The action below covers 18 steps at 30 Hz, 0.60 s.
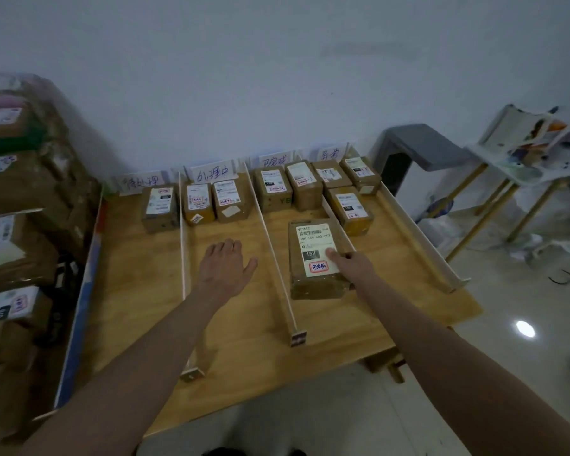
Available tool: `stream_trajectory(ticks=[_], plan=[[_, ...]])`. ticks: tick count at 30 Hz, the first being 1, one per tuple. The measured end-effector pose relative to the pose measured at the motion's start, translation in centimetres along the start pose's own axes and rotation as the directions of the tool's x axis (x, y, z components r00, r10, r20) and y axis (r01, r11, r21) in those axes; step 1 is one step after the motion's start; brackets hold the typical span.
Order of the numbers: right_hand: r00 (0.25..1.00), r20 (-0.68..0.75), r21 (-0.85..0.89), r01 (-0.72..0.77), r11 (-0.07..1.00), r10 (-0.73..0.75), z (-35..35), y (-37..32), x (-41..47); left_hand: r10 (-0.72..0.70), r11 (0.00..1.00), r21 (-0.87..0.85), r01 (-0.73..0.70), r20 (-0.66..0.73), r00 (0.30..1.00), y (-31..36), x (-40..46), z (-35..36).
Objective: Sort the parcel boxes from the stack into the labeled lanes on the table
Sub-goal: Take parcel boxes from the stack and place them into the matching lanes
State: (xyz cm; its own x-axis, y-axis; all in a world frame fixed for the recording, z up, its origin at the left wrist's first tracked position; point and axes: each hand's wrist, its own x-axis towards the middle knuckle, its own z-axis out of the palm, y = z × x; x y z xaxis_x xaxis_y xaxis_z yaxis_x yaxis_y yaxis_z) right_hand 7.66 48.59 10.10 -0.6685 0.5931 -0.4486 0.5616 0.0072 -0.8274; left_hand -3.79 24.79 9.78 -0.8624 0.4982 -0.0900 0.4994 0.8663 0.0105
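At the far left a stack of parcel boxes stood piled against the wall, beside the wooden bench. Thin white dividers split the bench into four lanes, each with a handwritten paper label propped at the far end. In the leftmost lane one small box sat near the far edge, hard against the first divider. The second lane held two boxes side by side at the far end. Nearer to me, the person's left hand hovered flat over that second lane, palm down, fingers straight and released, holding nothing. Past the next divider, the third lane had two boxes at the far end, and closer in lay the parcel box being sorted, label up with a red-bordered sticker at its near edge. The right hand gripped it at its right side, thumb pressed on the label and the other fingers hidden behind the box's edge. The rightmost lane held three more boxes. Beyond the bench, at the far right, stood a grey stool and a cluttered rack.
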Motion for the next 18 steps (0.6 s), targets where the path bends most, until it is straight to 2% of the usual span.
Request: stream_trajectory(ticks=[8, 18], plan=[[0.998, 0.056, -0.069, -0.007, 0.998, 0.011, 0.0, -1.3, 6.7, -0.076, 0.997, 0.004, 0.076, -0.009, 0.997, 1.6, 4.1, 1.2], [0.987, 0.143, -0.176, -0.048, 0.983, 0.074, 3.0, -3.1, 18.1, -0.144, 0.989, -0.038, 0.146, 0.029, 0.989, 1.0, 14.4, 3.7]])
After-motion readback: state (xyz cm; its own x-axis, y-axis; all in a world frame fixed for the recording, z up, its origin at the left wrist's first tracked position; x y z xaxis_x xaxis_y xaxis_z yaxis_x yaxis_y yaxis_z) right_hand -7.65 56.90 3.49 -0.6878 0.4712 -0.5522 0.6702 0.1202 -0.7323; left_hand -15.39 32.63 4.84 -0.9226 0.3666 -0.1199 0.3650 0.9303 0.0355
